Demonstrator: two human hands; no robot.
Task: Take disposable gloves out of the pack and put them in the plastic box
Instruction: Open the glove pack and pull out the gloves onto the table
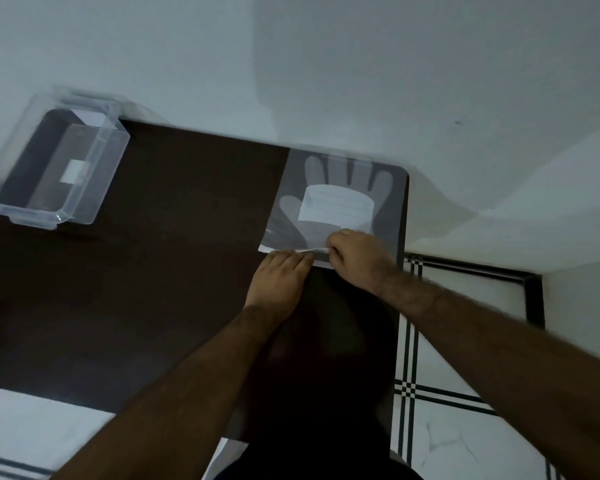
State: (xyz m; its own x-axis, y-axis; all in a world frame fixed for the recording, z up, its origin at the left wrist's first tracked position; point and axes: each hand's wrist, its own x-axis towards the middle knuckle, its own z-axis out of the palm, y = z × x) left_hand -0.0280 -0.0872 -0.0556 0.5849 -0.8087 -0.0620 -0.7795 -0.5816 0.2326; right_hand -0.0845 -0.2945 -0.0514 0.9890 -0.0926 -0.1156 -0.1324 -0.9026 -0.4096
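Both the left hand (280,276) and right hand (355,255) pinch the near edge of the pack (336,206), which looks light, limp and slippery, far from the box (54,161).

Arms: bare to the frame edge, hairy forearms, no sleeves in view
Left hand (278,279): bare, ungloved
Right hand (357,258): bare, ungloved

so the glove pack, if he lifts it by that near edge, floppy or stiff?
Likely floppy: the glove pack lies flat as a thin clear film sleeve, and the near edge already lifts where the left hand and right hand pinch it. Probably light. The film may slide easily on the smooth dark table.
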